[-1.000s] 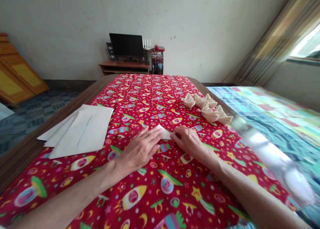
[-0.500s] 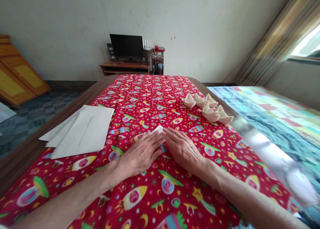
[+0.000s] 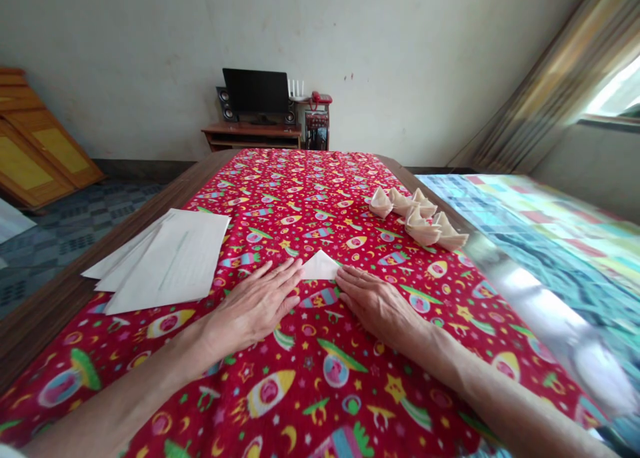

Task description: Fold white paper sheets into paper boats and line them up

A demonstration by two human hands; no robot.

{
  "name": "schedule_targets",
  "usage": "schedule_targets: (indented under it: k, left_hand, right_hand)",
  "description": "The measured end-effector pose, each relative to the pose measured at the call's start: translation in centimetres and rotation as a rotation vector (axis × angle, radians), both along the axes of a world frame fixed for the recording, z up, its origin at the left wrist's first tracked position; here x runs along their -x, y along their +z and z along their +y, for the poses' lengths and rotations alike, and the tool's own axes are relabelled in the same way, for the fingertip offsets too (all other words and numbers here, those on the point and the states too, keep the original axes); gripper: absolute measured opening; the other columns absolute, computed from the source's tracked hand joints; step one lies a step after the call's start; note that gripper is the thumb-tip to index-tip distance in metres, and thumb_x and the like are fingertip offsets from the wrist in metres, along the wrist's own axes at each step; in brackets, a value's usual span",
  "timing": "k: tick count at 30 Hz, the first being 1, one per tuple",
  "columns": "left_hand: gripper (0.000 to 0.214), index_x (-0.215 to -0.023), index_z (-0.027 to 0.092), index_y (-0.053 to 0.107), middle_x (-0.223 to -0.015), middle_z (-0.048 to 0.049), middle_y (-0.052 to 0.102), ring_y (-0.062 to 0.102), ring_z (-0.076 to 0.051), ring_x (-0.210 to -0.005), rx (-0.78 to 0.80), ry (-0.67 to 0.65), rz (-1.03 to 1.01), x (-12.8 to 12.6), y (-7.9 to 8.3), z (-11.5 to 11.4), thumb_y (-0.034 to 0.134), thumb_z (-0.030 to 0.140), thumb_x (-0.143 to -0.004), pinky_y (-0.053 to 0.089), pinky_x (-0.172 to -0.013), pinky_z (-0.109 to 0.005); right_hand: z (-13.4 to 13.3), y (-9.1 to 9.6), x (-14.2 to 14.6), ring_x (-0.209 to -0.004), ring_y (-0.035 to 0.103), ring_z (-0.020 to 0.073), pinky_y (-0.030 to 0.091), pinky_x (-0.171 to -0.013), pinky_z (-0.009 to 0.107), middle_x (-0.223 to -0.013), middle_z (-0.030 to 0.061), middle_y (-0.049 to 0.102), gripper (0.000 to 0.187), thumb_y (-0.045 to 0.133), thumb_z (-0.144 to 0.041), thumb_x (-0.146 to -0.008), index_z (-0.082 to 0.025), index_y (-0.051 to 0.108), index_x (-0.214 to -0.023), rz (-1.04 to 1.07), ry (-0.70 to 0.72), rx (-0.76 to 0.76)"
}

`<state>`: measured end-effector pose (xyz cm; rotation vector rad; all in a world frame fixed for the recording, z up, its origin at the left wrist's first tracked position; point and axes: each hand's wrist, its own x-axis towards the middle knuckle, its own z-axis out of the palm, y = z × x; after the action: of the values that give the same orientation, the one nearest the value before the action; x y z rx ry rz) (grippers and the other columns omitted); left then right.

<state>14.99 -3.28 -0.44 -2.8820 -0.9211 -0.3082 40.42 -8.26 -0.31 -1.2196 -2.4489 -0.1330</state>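
Observation:
A small white sheet of paper folded into a triangle (image 3: 321, 267) lies flat on the red patterned cloth (image 3: 320, 378), its point facing away from me. My left hand (image 3: 260, 305) rests on the cloth with its fingers stretched out, the fingertips at the triangle's left corner. On the other side, my right hand (image 3: 375, 300) lies flat with fingers extended, its tips at the right corner. The underside of the folded paper is hidden.
Overlapping sheets of paper (image 3: 170, 265) lie on the left of the cloth. Several folded paper shapes (image 3: 423, 221) stand at the right, near the table's wooden edge (image 3: 193, 171). Beyond the table are a monitor (image 3: 255, 93) and a red telephone (image 3: 320, 99).
Both hands have slid apart and outward from the peak of the folded paper to its two lower corners. More of the white triangle now shows between them.

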Motion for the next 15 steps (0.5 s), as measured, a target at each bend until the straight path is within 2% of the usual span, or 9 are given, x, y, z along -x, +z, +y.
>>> schedule_targets:
  k: [5,10,15]
  left_hand:
    - [0.036,-0.123,0.016,0.057,-0.129,-0.0081,0.057,0.05,-0.02,-0.122,-0.033,0.08,-0.154,-0.1,-0.5,1.2,0.041,0.03,-0.094,0.038,-0.105,-0.039]
    - [0.035,-0.124,0.016,0.055,-0.128,-0.0097,0.058,0.052,-0.021,-0.119,0.024,-0.021,-0.336,-1.9,-1.1,2.7,0.049,0.022,-0.09,0.044,-0.101,-0.038]
    - [0.031,-0.117,0.015,0.059,-0.118,-0.0102,0.063,0.055,-0.021,-0.112,0.051,-0.072,-0.41,-2.5,-1.1,3.3,0.054,0.021,-0.087,0.047,-0.097,-0.037]
  right_hand:
    - [0.9,0.4,0.2,-0.102,0.062,0.0192,0.048,-0.09,0.034,-0.106,0.0093,0.068,0.024,0.041,-0.024,-0.095,-0.016,0.062,-0.103,-0.013,-0.008,-0.028]
    - [2.9,0.9,1.3,-0.088,0.062,0.0196,0.043,-0.075,0.033,-0.093,0.0078,0.069,0.021,0.048,-0.032,-0.093,-0.016,0.062,-0.093,-0.137,-0.055,-0.091]
    - [3.7,0.9,1.9,-0.086,0.061,0.0172,0.037,-0.079,0.031,-0.086,0.0059,0.069,0.021,0.043,-0.023,-0.095,-0.016,0.062,-0.09,-0.176,0.016,-0.102]
